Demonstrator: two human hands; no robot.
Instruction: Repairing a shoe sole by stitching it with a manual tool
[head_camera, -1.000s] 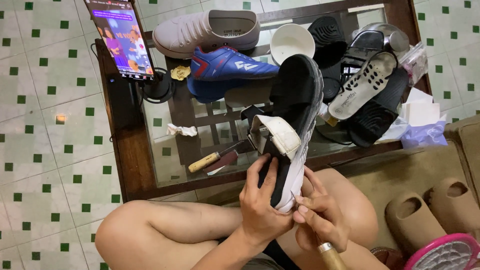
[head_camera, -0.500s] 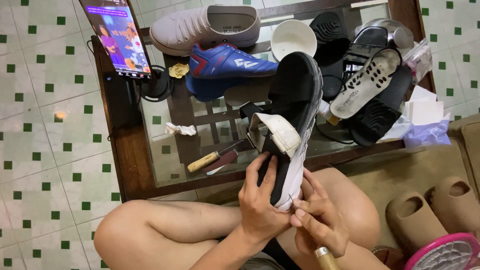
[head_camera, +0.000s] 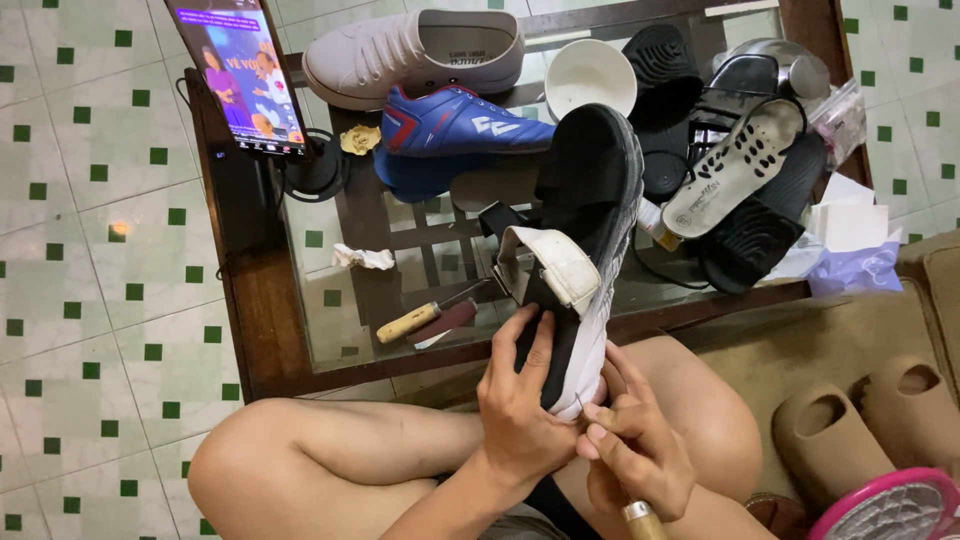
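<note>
The black sandal (head_camera: 585, 250) with a white strap sits at the centre of the frame, heel end low over the person's knees and toe end raised over the glass-topped surface (head_camera: 330, 300). The left hand (head_camera: 520, 410) wraps the heel end, its fingers (head_camera: 535, 350) grasping the black footbed from the left. The right hand (head_camera: 635, 455) is just beside it at lower right, its fingers clenched on a tool with a wooden handle (head_camera: 642, 522) and pressed against the white sole edge. On the surface, a wooden-handled knife (head_camera: 425, 318) lies left of the sandal. A blue sports shoe (head_camera: 450, 135) and a white sneaker (head_camera: 415, 55) occupy the upper centre. A phone (head_camera: 240, 75) stands at upper left. A white bowl (head_camera: 590, 75) and loose soles (head_camera: 730, 170) fill the upper right. Tan slippers (head_camera: 870, 420) lie at lower right.
</note>
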